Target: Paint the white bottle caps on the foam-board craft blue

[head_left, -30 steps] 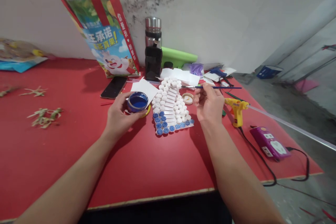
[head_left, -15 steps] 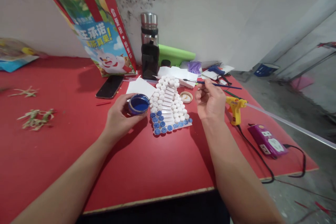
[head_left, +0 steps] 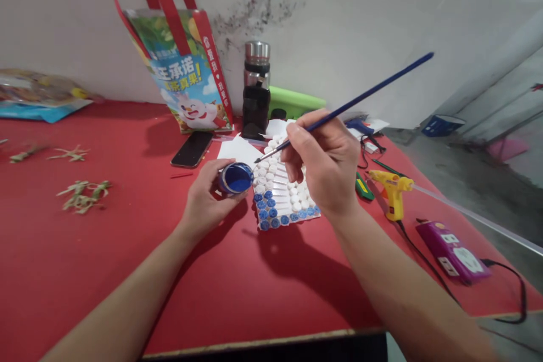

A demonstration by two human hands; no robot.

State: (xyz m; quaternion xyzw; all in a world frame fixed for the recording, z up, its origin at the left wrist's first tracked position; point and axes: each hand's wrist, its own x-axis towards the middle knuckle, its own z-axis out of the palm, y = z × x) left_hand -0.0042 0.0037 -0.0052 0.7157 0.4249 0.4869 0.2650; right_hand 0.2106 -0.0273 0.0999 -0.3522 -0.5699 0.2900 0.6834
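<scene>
My left hand (head_left: 210,195) is closed around a small open jar of blue paint (head_left: 236,179), tilted a little towards me. Between the fingers of my right hand (head_left: 326,161) is a blue-handled paintbrush (head_left: 360,97), its dark tip just right of the jar's rim and apart from it. Under and behind the brush lies a craft model (head_left: 280,195) with white steps flanked by rows of small white rolled discs. Its front edge and front left discs are painted blue. My right hand hides part of its right side.
Behind stand a printed bag (head_left: 190,79), a steel flask (head_left: 257,59) and a phone (head_left: 192,149) lying flat. To the right are a yellow glue gun (head_left: 393,189), a green cutter (head_left: 363,186) and a purple power box (head_left: 453,251) with cords. Straw-like figures (head_left: 85,195) lie left.
My right hand has turned and come nearer, bringing the brush from level to slanted, tip down beside the jar. The whole view has shifted; my left hand still holds the jar.
</scene>
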